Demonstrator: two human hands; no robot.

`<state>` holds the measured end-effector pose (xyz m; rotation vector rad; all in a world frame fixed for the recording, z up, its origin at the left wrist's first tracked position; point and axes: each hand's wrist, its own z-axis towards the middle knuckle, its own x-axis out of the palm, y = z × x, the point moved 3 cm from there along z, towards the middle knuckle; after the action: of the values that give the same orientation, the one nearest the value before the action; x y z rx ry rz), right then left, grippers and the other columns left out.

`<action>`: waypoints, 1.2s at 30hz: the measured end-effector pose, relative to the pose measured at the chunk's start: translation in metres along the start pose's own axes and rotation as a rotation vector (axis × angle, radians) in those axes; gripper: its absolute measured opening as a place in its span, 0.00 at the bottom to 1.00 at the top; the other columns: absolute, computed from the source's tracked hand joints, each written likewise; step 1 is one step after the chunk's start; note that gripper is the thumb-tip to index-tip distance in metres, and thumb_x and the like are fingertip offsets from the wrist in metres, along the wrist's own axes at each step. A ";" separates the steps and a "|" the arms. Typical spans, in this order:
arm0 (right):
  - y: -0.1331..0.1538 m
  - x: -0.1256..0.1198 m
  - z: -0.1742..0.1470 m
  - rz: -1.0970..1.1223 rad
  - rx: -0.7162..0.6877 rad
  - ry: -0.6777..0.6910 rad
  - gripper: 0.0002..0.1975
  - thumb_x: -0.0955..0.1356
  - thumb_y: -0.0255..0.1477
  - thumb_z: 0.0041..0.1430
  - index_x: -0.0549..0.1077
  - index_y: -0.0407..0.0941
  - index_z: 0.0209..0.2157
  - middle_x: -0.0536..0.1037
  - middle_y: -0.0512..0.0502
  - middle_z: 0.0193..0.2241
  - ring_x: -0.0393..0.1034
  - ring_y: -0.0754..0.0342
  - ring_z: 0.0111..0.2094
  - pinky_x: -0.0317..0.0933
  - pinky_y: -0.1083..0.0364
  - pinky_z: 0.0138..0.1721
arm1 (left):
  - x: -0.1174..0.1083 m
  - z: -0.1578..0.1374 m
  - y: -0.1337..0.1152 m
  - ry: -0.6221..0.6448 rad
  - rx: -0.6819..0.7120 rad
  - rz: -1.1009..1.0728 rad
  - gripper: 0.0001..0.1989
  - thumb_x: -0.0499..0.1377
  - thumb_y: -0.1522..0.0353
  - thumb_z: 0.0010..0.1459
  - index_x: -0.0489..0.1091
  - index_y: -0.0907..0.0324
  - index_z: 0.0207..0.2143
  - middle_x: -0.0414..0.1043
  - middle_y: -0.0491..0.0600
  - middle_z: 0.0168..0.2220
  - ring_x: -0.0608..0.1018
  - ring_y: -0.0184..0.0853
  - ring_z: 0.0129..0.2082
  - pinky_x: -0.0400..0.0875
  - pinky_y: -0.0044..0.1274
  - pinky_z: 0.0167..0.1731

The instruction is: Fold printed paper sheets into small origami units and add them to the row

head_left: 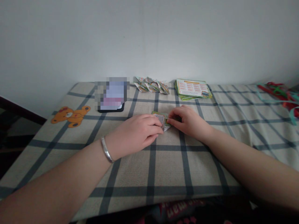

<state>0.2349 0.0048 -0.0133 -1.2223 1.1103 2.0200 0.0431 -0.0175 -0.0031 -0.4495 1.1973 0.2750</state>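
Note:
A small piece of printed paper (159, 117), partly folded, lies on the checked cloth between my hands. It has a green edge and rows of print, and fingers cover much of it. My left hand (143, 129), with a silver bangle at the wrist, curls over its left side and holds it against the cloth. At the opposite side my right hand (184, 119) pinches the paper's edge between thumb and fingers. Behind them, near the wall, sit several folded paper pieces (151, 85) in two rows. To their right is a stack of flat printed sheets (192, 89).
A phone (111, 109), its screen blurred out, lies at the back left. Left of it is an orange bear cutout (71, 115). Red and green ribbons (280, 93) lie at the far right. The checked tablecloth (130, 174) ends at a white wall (149, 40).

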 end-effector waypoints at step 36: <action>-0.003 -0.015 -0.004 0.057 -0.218 0.118 0.04 0.70 0.29 0.57 0.74 0.45 0.36 0.76 0.49 0.33 0.69 0.55 0.36 0.60 0.56 0.39 | 0.002 -0.001 -0.009 0.075 -0.028 0.153 0.14 0.53 0.69 0.64 0.71 0.56 0.50 0.71 0.48 0.50 0.71 0.37 0.52 0.66 0.34 0.56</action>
<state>0.2461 0.0029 -0.0018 -1.4493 1.0093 2.1820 0.0465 -0.0265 -0.0031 -0.3955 1.3053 0.4095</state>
